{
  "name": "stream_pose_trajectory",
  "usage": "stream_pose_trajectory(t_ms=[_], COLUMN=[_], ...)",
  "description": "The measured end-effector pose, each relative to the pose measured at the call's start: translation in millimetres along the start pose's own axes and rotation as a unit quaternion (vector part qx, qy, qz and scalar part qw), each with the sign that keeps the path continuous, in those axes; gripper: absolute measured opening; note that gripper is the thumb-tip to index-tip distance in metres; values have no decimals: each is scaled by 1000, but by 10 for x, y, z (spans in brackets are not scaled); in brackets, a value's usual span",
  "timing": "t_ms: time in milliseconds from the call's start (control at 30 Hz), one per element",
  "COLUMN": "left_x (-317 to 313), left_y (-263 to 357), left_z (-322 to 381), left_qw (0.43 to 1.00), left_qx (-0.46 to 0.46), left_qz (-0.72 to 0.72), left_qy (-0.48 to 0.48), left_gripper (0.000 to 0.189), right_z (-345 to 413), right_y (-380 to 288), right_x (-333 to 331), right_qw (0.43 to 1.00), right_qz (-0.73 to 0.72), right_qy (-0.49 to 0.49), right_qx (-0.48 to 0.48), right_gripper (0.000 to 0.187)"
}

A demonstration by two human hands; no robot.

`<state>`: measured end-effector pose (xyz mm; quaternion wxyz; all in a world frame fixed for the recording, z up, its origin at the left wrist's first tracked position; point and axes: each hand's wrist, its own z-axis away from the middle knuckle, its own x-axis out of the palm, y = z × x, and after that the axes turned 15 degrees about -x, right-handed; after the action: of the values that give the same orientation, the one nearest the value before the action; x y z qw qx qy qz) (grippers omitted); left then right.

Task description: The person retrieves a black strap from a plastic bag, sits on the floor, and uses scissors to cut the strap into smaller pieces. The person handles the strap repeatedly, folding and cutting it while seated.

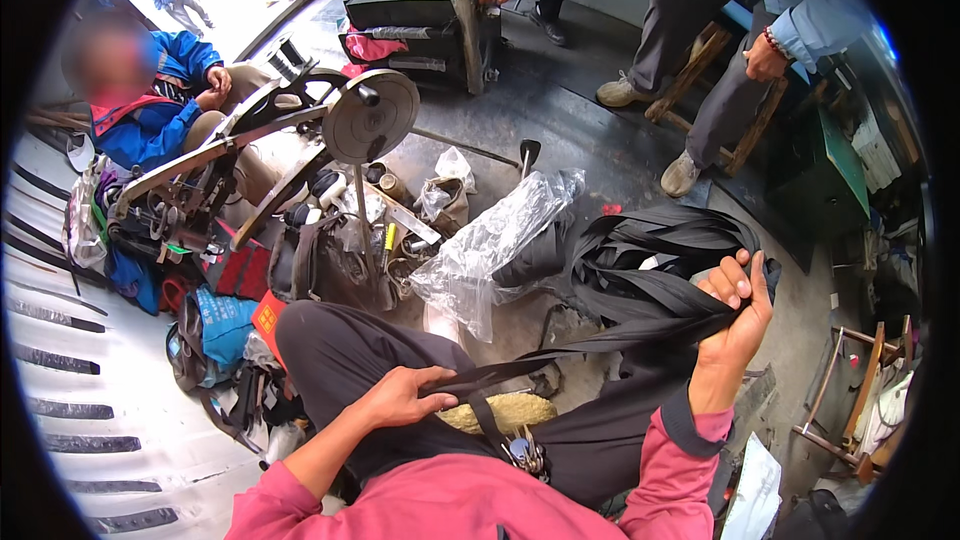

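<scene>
A loose coil of black tape [637, 262], perhaps zipper tape or strap, hangs from my right hand [739, 307], whose fingers are closed around its right end. One strand runs left across my lap to my left hand [409, 394], which pinches it between thumb and fingers. The strand's loose end drops past a yellowish, rough-textured oblong piece [506, 412] between my thighs. A bunch of keys [525, 454] lies at my waist. Clear plastic wrapping [495, 247] covers part of another black roll [532, 259] just left of the coil.
A hand-cranked sewing machine [371, 116] stands front left, above tools and bags. A seated person in a blue jacket [161, 127] is behind it. Another person sits on a wooden stool [690, 71]. A black box [420, 0] stands ahead; a wooden folding frame [862, 397] is right.
</scene>
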<state>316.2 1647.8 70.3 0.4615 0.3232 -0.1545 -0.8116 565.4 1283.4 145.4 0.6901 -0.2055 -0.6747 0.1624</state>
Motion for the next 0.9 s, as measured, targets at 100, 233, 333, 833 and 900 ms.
stream_pose_trajectory(t_ms=[100, 233, 333, 833, 900], left_x=[-111, -366, -762, -1860, -1906], left_y=[36, 29, -103, -1077, -1116], left_z=[-2, 8, 35, -116, -154], left_qw=[1000, 994, 943, 979, 974], left_qx=[-9, 35, 119, -85, -93], left_qz=[5, 18, -90, 117, 180], left_qy=[-21, 98, 297, 146, 97], left_gripper=[44, 37, 32, 36, 39], right_z=[13, 34, 43, 5, 1], right_y=[-4, -6, -11, -61, -47], right_x=[-2, 6, 14, -59, -66], right_qw=[1000, 1000, 1000, 999, 1000], right_qz=[6, 12, 14, 17, 12], right_qy=[2, 1, -2, 14, 13], right_qx=[-4, -8, -10, -26, -24], right_gripper=[21, 21, 22, 21, 21])
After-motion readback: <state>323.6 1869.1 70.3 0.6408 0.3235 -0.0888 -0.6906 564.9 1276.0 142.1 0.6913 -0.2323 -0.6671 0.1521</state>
